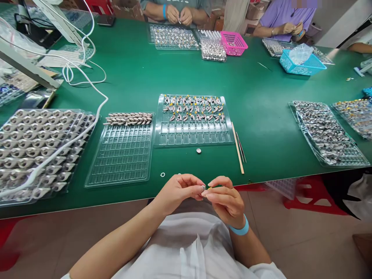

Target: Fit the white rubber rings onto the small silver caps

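Note:
My left hand (186, 188) and my right hand (228, 199) meet in front of my body, just off the table's near edge. Between the left thumb and fingers is a small metal part (203, 188), mostly covered by fingertips. The right fingertips pinch at a tiny yellow piece (209, 188) beside it; its kind is too small to tell. Beyond my hands, a clear tray (193, 133) holds rows of small metal parts with yellow bits in its far half. A small round metal cap (198, 151) and a white ring (162, 174) lie on the table.
Left stand a tray of slim metal parts (119, 155) and stacked trays of larger metal pieces (37, 149), crossed by a white cable (95, 110). Right lie a wooden stick (237, 149), tweezers (241, 147) and a full tray (328, 133). Co-workers sit opposite near a pink basket (234, 43).

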`<state>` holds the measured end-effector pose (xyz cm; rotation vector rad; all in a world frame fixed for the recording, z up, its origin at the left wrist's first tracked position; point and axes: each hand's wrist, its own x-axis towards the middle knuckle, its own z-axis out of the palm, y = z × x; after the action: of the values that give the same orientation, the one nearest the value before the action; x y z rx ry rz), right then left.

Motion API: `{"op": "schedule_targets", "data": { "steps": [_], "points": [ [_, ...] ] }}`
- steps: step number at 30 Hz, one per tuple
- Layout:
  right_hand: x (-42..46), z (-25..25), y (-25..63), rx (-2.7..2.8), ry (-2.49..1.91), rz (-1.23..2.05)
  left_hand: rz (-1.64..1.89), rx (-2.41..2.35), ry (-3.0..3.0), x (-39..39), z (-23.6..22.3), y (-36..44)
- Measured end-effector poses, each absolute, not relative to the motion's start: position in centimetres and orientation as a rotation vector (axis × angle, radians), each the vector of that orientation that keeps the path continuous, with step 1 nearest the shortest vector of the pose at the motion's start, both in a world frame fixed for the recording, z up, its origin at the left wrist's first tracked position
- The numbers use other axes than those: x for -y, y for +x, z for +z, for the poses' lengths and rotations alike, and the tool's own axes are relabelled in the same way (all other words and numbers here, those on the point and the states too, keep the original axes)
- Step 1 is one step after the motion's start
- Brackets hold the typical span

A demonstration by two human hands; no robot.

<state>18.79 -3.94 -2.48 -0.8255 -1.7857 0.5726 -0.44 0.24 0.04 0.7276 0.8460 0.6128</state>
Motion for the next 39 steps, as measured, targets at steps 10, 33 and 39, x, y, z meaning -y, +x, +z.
{"op": "schedule_targets", "data": {
  "steps": [10, 33, 39],
  "points": [
    [4.0, -1.5, 17.4, 1.586, -1.060, 0.789, 1.002, -1.017, 1.416, 1.1, 0.7, -0.3],
    [3.5, -1.2, 15.7, 1.572, -1.192, 0.587, 1.058, -1.040, 1.491, 1.7, 0.5, 0.3],
    [3.4, -1.0, 16.8, 1.645, -1.009, 0.756, 0.777, -0.922, 0.870, 0.5, 1.0, -0.4]
  ]
}}
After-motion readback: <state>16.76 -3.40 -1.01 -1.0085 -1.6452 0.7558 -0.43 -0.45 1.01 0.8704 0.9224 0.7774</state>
